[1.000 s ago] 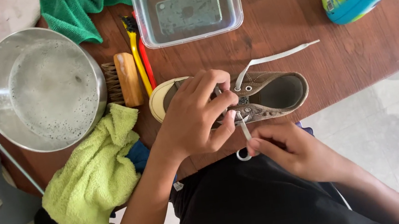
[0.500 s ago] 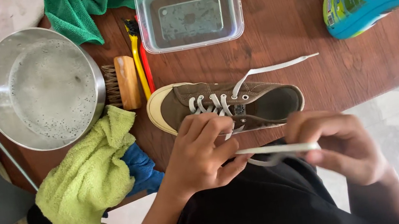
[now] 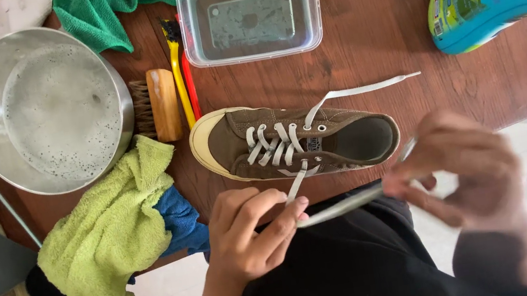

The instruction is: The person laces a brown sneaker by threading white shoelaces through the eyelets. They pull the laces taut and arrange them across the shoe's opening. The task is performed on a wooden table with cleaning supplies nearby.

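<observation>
Olive canvas low-top shoe (image 3: 297,139) lies on the brown wooden surface (image 3: 385,23), long axis 9-to-3, toe at 9. Your left hand (image 3: 248,231) sits at its 6, grip pinched on the white flat lace (image 3: 340,206). Your right hand (image 3: 468,168), blurred at 3, grip closed on the same lace. Left is nearer the eyelets.

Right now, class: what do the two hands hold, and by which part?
Both hold the white shoelace: the left hand pinches it near the shoe's eyelets, the blurred right hand pulls its free end.
</observation>
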